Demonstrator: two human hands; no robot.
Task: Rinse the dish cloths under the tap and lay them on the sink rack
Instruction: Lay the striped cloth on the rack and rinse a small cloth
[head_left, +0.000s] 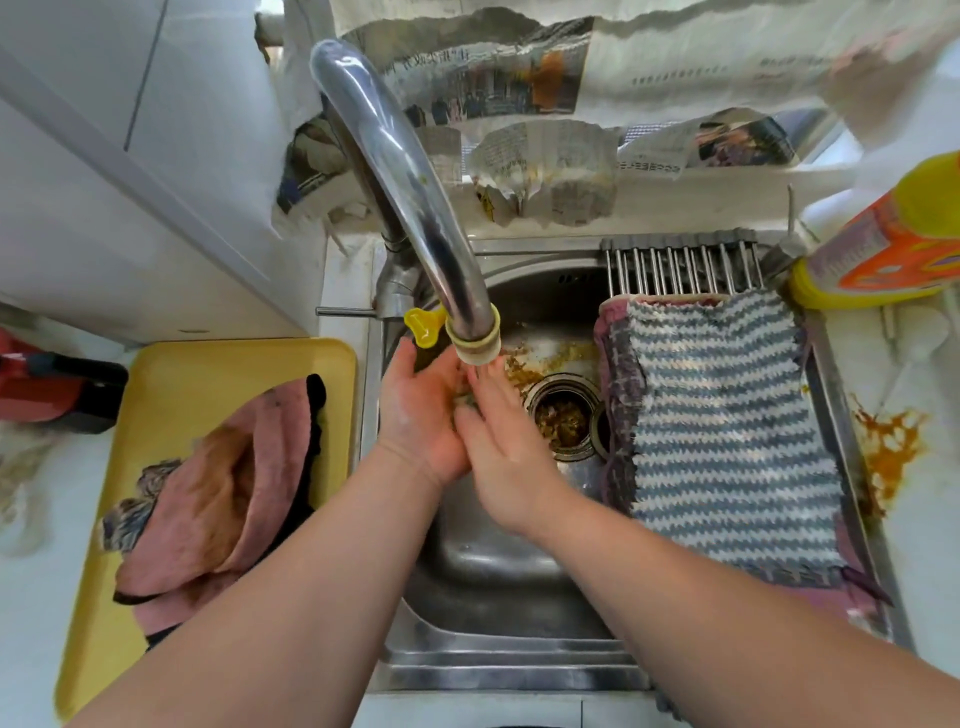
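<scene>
Head view looks straight down on a steel sink, where 2 bare hands meet just under the nozzle of the curved tap. Left hand stands palm inward with fingers stretched up toward the nozzle. Right hand lays its fairly straight fingers against that palm, and motion blur smears its edge. A small greyish patch shows between the palms, and I cannot tell whether it is foam, a scrap or something held; neither hand visibly curls round a cloth. Whether water is running is hard to make out. On the right, a blue-and-white striped cloth lies flat on the sink rack, covering all but the rack's far bars. A purple cloth shows only as a border along its left side and near end. On the left, a pink cloth lies crumpled on a yellow tray, its near end hidden by the left forearm. The drain strainer holds brownish scraps and is partly covered by the rack cloths. A yellow and orange bottle is cut off at the right edge, and a red and black object at the left edge cannot be identified.
</scene>
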